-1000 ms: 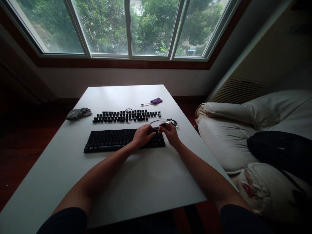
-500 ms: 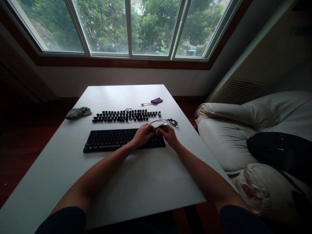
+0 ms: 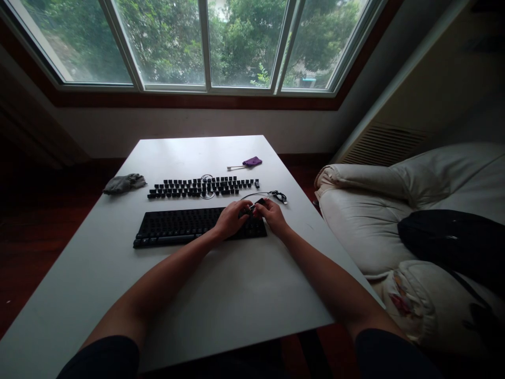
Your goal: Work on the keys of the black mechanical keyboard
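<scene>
A black keyboard (image 3: 179, 226) lies on the white table, and both hands are over its right part. My left hand (image 3: 231, 218) has its fingers bent, with thumb and fingertips brought close together at the upper right keys; what they pinch is too small to make out. Beside it, my right hand (image 3: 274, 215) is closed on a small dark piece (image 3: 260, 202) that sticks up from the fingertips. A thin bright strip shows between the two hands. Behind the keyboard, several loose black keycaps (image 3: 189, 187) stand in rows.
A black cable (image 3: 280, 197) with a plug curls behind my right hand. Farther back lie a purple cloth (image 3: 252, 161) and thin sticks beside it. A grey cloth (image 3: 124, 183) rests at the table's left edge. A pale sofa (image 3: 355, 221) stands on the right, a black bag (image 3: 453, 242) on it.
The dark piece in my right hand has turned from lying nearly flat to standing more upright. My left hand stays almost in place. The view has shifted slightly.
</scene>
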`<state>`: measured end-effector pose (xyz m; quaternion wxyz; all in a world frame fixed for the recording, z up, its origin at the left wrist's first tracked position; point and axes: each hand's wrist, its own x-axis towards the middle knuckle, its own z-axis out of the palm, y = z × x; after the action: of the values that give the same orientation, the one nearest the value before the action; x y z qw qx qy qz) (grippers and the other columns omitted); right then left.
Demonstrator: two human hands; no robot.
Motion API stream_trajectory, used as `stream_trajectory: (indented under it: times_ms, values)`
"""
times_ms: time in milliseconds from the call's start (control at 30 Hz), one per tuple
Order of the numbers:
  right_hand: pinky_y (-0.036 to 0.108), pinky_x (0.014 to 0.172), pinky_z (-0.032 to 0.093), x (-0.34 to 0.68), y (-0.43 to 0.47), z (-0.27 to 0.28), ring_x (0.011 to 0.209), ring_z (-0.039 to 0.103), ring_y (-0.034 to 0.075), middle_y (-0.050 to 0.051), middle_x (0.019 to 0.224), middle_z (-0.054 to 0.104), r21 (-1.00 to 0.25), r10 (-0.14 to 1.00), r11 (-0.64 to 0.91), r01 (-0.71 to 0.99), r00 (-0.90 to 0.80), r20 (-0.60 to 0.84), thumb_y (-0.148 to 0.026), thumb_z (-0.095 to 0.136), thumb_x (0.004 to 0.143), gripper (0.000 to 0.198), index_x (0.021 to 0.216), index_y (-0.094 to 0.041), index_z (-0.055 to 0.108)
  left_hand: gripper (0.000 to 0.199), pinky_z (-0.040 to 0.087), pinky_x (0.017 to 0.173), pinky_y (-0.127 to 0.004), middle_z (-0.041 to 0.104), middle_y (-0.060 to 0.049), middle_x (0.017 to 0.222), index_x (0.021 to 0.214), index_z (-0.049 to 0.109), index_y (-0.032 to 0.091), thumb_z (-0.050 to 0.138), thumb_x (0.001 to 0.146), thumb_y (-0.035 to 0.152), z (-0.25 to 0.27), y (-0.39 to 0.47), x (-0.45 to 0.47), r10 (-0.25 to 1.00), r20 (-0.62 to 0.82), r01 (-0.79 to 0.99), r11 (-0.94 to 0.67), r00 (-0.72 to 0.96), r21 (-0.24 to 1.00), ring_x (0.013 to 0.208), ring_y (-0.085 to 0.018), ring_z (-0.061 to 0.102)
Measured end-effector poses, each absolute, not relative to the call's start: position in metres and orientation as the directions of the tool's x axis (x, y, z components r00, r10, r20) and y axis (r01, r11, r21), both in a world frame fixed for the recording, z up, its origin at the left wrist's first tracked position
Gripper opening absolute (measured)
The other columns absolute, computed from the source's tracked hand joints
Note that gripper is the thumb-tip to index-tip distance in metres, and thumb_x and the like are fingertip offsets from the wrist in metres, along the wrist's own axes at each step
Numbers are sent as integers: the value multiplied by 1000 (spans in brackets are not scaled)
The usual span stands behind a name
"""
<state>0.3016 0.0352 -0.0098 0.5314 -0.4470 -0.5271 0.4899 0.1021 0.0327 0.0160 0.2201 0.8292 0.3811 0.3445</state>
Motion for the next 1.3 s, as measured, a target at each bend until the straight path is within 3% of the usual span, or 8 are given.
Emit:
stream_trajectory:
  times_ms: [100,267,400,633,833,967,1300]
  values:
    - [27,51,43,302,37,-11,59,62,15,3,72,70,-992,993,105,-69,-48,109,-54,74,78,39,88,-19,59,35,48,93,-38,68,-4,113,123,60,25,63,89,16,18,32,102,745,420,549,-667,519,504,105,-23,60]
    - [27,51,43,301,37,-10,59,62,16,2,71,69,-992,993,106,-65,-49,109,-52,74,79,37,87,-19,59,23,46,91,-40,68,-7,114,119,63,23,53,98,21,16,31,102,639,444,628,-753,628,196,103,-24,57]
    - [27,51,43,301,37,-10,58,61,15,2,71,68,-993,992,114,-39,-42,116,-50,73,81,35,86,-19,59,22,45,90,-40,67,-8,116,117,63,22,48,101,23,13,31,102,614,450,653,-753,648,85,103,-24,58]
    - [27,49,43,304,41,-17,57,62,16,2,68,68,-993,993,118,-2,-10,118,-49,72,81,33,87,-19,59,21,43,100,-42,55,-9,139,116,63,22,58,95,21,14,32,105,618,473,662,-744,628,92,125,-26,51]
    - [25,46,41,316,52,-22,54,60,15,2,68,67,-985,980,163,-51,126,155,-47,72,81,31,83,-20,57,20,45,94,-39,66,-5,117,113,64,25,62,93,22,21,39,103,709,445,699,-679,547,224,109,-24,58]
    - [24,46,41,325,60,-29,53,59,14,1,67,67,-983,966,174,-55,203,160,-46,73,79,31,85,-20,57,20,45,91,-38,67,-6,114,113,66,25,61,93,22,25,62,96,784,423,742,-595,454,308,106,-24,59]
    - [26,49,44,328,60,-28,54,59,14,1,66,67,-981,960,191,40,198,196,-53,70,78,35,83,-21,57,21,41,94,-42,67,-9,114,108,71,23,58,92,21,26,127,122,843,366,818,-503,394,280,109,-28,56]
